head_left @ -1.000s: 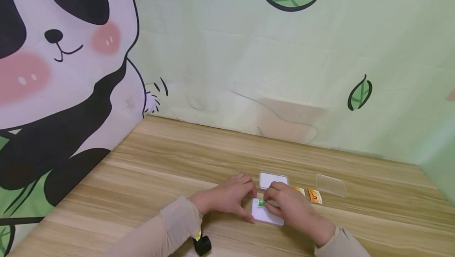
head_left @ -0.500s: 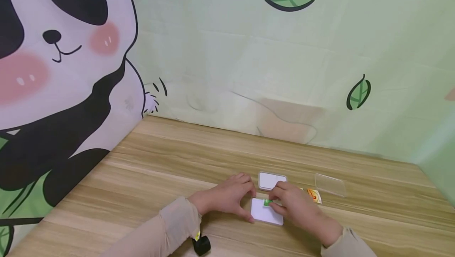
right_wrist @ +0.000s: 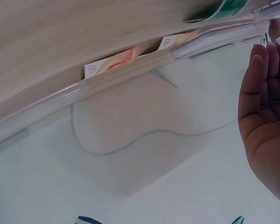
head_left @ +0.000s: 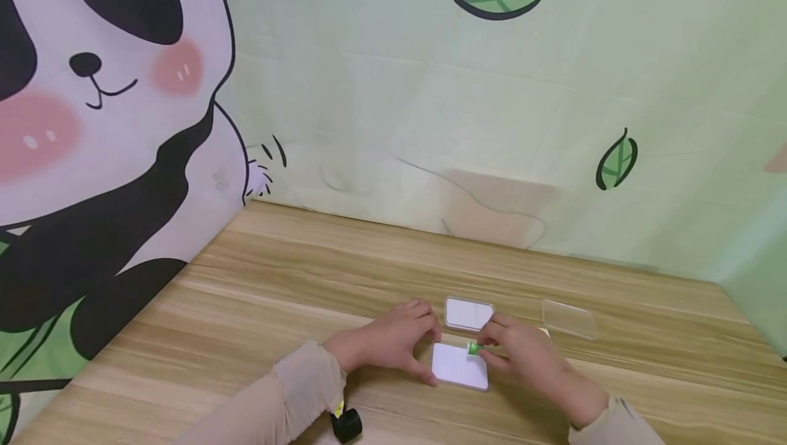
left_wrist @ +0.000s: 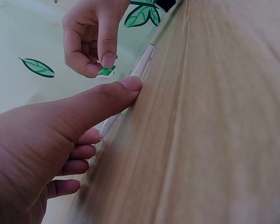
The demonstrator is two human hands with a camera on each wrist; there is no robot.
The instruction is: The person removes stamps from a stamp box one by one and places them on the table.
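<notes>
My left hand (head_left: pixel 393 342) holds a flat white-faced case (head_left: pixel 451 371) on the wooden table, thumb at its near edge and fingertips at the far one. Between thumb and fingers, my right hand (head_left: pixel 525 351) pinches a small green-and-white stamp (head_left: pixel 473 348) over the case's right far corner. In the left wrist view the stamp (left_wrist: pixel 106 71) shows just past the case's edge, below the right thumb. Two orange stamps (right_wrist: pixel 113 64) with toothed edges lie on the table in the right wrist view; the right hand mostly hides them from the head view.
A second white-faced clear case (head_left: pixel 468 314) lies right behind the held one. Farther right is a thin clear plastic lid (head_left: pixel 569 319). A black cylinder (head_left: pixel 347 426) sits by the left sleeve. A panda-and-leaf printed cloth (head_left: pixel 369 89) walls the table's back and left.
The right hand has moved right across the case with the green stamp, baring more of the white face and covering the orange stamps. The left hand keeps its place on the case.
</notes>
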